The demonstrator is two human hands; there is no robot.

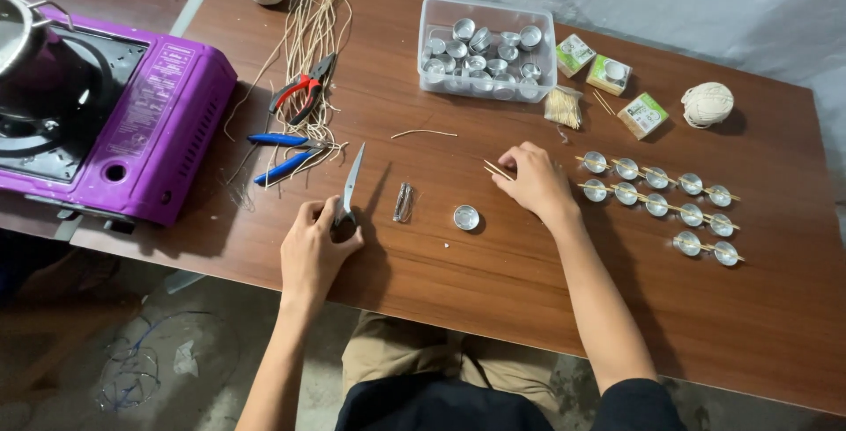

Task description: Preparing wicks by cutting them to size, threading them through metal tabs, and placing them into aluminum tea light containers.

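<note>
My left hand [314, 250] rests on the brown table [493, 308] and grips the handle of a knife [352, 182] whose blade points away from me. My right hand [533, 180] lies further right, pinching thin wooden sticks [496, 169] between its fingertips. A single small metal cup [465, 217] stands between the hands, close to my right wrist. Beside it lies a small dark bundle [404, 202]. To the right, several metal cups [656, 191] stand in rows with sticks laid across them.
A clear plastic box [486, 47] of empty metal cups stands at the back. Red-handled pliers [302, 89], blue-handled pliers [282, 153] and loose wick strands [313, 26] lie left of centre. A purple portable stove [115, 109] sits far left. Twine balls [707, 104], small boxes [608, 74].
</note>
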